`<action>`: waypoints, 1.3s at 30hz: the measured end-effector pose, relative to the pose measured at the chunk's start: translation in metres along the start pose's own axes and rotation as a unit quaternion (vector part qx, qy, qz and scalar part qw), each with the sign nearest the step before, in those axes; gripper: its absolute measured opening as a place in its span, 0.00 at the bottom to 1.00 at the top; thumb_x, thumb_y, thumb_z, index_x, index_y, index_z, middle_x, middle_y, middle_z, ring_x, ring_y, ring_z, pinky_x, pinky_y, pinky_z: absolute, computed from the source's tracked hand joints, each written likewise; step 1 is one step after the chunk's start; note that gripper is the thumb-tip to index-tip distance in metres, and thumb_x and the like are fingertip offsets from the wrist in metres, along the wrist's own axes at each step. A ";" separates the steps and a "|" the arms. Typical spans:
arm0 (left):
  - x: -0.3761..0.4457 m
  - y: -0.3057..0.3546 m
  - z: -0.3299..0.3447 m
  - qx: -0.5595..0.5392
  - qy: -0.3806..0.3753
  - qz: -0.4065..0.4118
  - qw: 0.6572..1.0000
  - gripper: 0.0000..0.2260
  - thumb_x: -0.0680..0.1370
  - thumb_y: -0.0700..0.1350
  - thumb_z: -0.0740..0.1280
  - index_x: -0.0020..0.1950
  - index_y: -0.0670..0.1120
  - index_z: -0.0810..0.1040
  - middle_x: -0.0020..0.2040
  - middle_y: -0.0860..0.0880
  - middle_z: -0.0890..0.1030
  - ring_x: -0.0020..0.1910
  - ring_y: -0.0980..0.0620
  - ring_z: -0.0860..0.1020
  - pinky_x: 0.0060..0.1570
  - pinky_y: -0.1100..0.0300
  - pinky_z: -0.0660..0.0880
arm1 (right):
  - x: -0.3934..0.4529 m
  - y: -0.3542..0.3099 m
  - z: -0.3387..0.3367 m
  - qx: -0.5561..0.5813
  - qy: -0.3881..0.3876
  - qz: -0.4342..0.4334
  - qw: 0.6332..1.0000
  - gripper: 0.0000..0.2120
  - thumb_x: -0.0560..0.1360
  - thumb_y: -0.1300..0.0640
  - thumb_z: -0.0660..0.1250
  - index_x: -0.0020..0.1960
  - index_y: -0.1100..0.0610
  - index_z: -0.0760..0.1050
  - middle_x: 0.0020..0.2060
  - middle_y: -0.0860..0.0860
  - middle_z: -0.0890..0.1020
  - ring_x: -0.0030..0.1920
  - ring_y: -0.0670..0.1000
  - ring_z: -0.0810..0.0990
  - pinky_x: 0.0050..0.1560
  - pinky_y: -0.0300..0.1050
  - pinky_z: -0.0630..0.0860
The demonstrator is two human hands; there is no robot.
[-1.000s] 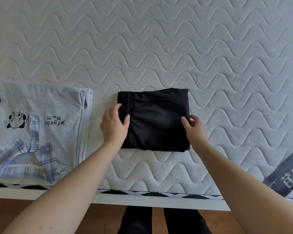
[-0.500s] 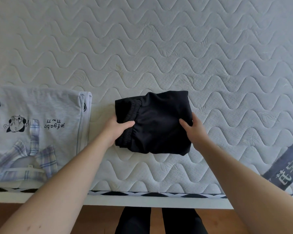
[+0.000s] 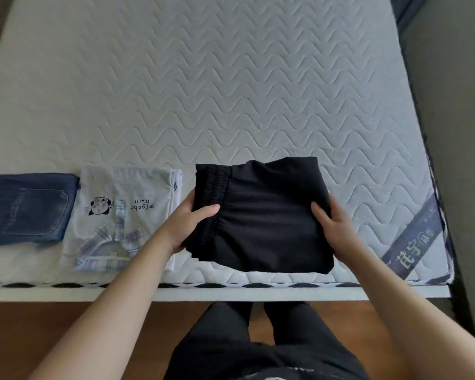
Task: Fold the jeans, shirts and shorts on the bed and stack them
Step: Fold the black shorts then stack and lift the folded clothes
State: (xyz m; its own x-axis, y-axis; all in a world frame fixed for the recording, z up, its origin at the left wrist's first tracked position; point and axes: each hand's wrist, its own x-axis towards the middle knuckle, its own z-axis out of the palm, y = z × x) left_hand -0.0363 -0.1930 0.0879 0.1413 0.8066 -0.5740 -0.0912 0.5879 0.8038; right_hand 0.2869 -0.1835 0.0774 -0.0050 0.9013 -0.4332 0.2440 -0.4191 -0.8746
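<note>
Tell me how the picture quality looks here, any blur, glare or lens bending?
Head view: soft, even daylight on the mattress, no glare; wide-angle bending curves the bed edge and stretches the forearms. The black shorts lose fold detail in their darkness, though both hands, left and right, look sharp. The jeans at the frame edge look slightly soft.

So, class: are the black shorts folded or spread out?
Folded: the black shorts form a compact layered rectangle, gripped by left hand and right hand.

Single head-worn view, looking steeply down, close over mattress (image 3: 231, 91) near edge
</note>
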 end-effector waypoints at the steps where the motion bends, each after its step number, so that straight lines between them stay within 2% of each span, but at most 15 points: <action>1: -0.015 0.008 0.001 -0.008 -0.001 0.004 1.000 0.16 0.74 0.46 0.72 0.59 0.61 0.78 0.57 0.54 0.83 0.56 0.54 0.81 0.47 0.65 0.79 | -0.016 -0.011 0.000 0.013 0.008 -0.006 1.000 0.13 0.81 0.52 0.64 0.59 0.36 0.76 0.54 0.40 0.83 0.56 0.41 0.81 0.50 0.33 0.76; 4: -0.056 0.025 0.004 -0.017 -0.003 0.022 1.000 0.15 0.73 0.46 0.72 0.55 0.63 0.80 0.55 0.54 0.84 0.54 0.54 0.82 0.45 0.65 0.78 | -0.061 -0.036 0.001 0.047 0.019 -0.012 0.999 0.14 0.81 0.55 0.64 0.55 0.35 0.78 0.52 0.40 0.84 0.52 0.40 0.82 0.45 0.29 0.76; 8: -0.095 0.032 0.006 -0.005 0.014 0.048 0.999 0.18 0.74 0.43 0.72 0.59 0.62 0.79 0.56 0.52 0.84 0.55 0.51 0.83 0.45 0.64 0.79 | -0.105 -0.050 -0.001 0.065 0.014 -0.027 0.997 0.13 0.80 0.54 0.64 0.57 0.36 0.78 0.54 0.41 0.84 0.54 0.42 0.82 0.51 0.40 0.76; 12: -0.128 0.038 0.013 -0.009 0.037 0.066 0.997 0.19 0.75 0.41 0.71 0.60 0.63 0.78 0.55 0.51 0.84 0.53 0.51 0.83 0.42 0.63 0.79 | -0.132 -0.064 -0.002 0.071 -0.014 -0.048 0.996 0.13 0.81 0.53 0.64 0.58 0.35 0.77 0.54 0.40 0.83 0.54 0.43 0.82 0.53 0.43 0.76; 16: -0.178 0.033 0.023 -0.044 0.088 0.085 0.992 0.16 0.73 0.44 0.73 0.54 0.65 0.81 0.53 0.53 0.85 0.50 0.51 0.84 0.39 0.63 0.79 | -0.160 -0.078 -0.004 0.085 -0.044 -0.068 0.993 0.13 0.81 0.54 0.64 0.59 0.37 0.78 0.55 0.40 0.83 0.54 0.42 0.82 0.47 0.34 0.78; 18: -0.205 0.026 0.026 -0.066 0.125 0.085 0.986 0.17 0.69 0.50 0.77 0.54 0.65 0.80 0.52 0.54 0.85 0.50 0.51 0.84 0.39 0.61 0.80 | -0.174 -0.079 -0.002 0.087 -0.063 -0.082 0.991 0.13 0.81 0.54 0.64 0.59 0.36 0.78 0.54 0.40 0.83 0.53 0.41 0.82 0.45 0.30 0.77; 20: -0.231 0.011 0.027 -0.098 0.171 0.079 0.977 0.22 0.65 0.53 0.79 0.57 0.63 0.78 0.52 0.53 0.85 0.50 0.49 0.84 0.40 0.57 0.81 | -0.186 -0.078 0.003 0.089 -0.091 -0.087 0.988 0.13 0.80 0.53 0.64 0.59 0.37 0.78 0.55 0.41 0.83 0.54 0.42 0.82 0.46 0.31 0.77; 22: -0.257 -0.003 0.025 -0.115 0.198 0.079 0.970 0.20 0.67 0.52 0.79 0.55 0.64 0.79 0.51 0.52 0.85 0.49 0.49 0.85 0.40 0.56 0.81 | -0.198 -0.072 0.015 0.086 -0.105 -0.092 0.986 0.14 0.81 0.54 0.64 0.60 0.38 0.78 0.55 0.42 0.83 0.55 0.43 0.82 0.49 0.36 0.78; 25: -0.303 -0.019 0.013 -0.126 0.213 0.089 0.965 0.18 0.68 0.52 0.77 0.55 0.63 0.80 0.53 0.50 0.85 0.51 0.47 0.84 0.42 0.53 0.81 | -0.219 -0.067 0.042 0.085 -0.139 -0.098 0.982 0.13 0.80 0.51 0.64 0.62 0.38 0.77 0.57 0.42 0.82 0.58 0.44 0.81 0.57 0.44 0.74; 27: -0.333 -0.030 -0.002 -0.138 0.215 0.103 0.961 0.19 0.69 0.52 0.76 0.59 0.61 0.79 0.55 0.48 0.85 0.53 0.46 0.84 0.42 0.54 0.81 | -0.229 -0.067 0.062 0.072 -0.175 -0.097 0.977 0.15 0.77 0.46 0.66 0.63 0.38 0.76 0.59 0.41 0.82 0.60 0.44 0.80 0.58 0.45 0.74; 31: -0.383 -0.056 -0.042 -0.156 0.234 0.125 0.951 0.18 0.74 0.50 0.72 0.62 0.58 0.77 0.58 0.48 0.83 0.56 0.46 0.82 0.46 0.53 0.81 | -0.244 -0.075 0.113 0.043 -0.230 -0.106 0.967 0.18 0.75 0.43 0.66 0.64 0.38 0.75 0.59 0.42 0.82 0.59 0.44 0.81 0.50 0.35 0.79; 35: -0.427 -0.079 -0.097 -0.167 0.252 0.133 0.944 0.17 0.76 0.50 0.72 0.64 0.61 0.76 0.60 0.50 0.82 0.58 0.48 0.81 0.51 0.51 0.80 | -0.262 -0.086 0.183 0.020 -0.262 -0.120 0.957 0.18 0.76 0.44 0.65 0.65 0.38 0.74 0.59 0.41 0.82 0.59 0.43 0.81 0.55 0.41 0.76; 39: -0.469 -0.097 -0.165 -0.203 0.257 0.134 0.935 0.20 0.74 0.53 0.73 0.65 0.64 0.75 0.61 0.52 0.82 0.59 0.47 0.81 0.54 0.44 0.79 | -0.287 -0.098 0.274 0.025 -0.288 -0.113 0.951 0.14 0.78 0.48 0.65 0.63 0.38 0.76 0.57 0.43 0.83 0.57 0.45 0.82 0.47 0.36 0.79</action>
State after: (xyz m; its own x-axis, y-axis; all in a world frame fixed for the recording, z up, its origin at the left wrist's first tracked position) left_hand -0.2565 -0.6185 0.2531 -0.4232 0.7904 -0.4429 -0.4363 0.2506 0.8642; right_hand -0.0012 -0.4317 0.2277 -0.5856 0.7649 -0.2684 0.1273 -0.2402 -0.9623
